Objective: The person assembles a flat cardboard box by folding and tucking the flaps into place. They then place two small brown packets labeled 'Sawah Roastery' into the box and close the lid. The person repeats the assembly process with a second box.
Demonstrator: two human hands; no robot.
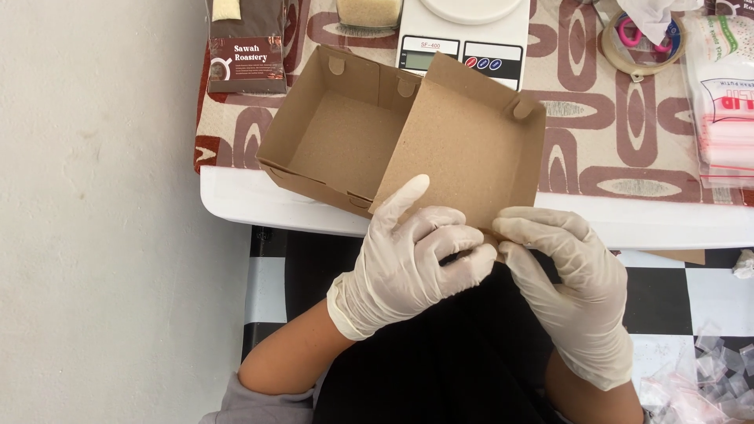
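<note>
Both hands gloved in white. Left hand [412, 259] and right hand [561, 279] meet at the near edge of the brown cardboard box's [345, 133] open lid [471, 149]; fingers of each pinched narrow on that lid edge. Box sits open at the counter [236, 200] edge, on a patterned cloth [597, 133]. Behind it: white digital kitchen scale [463, 43], brown coffee pouch [246, 47], tape roll [640, 39], stack of clear zip bags [726, 94] far right.
</note>
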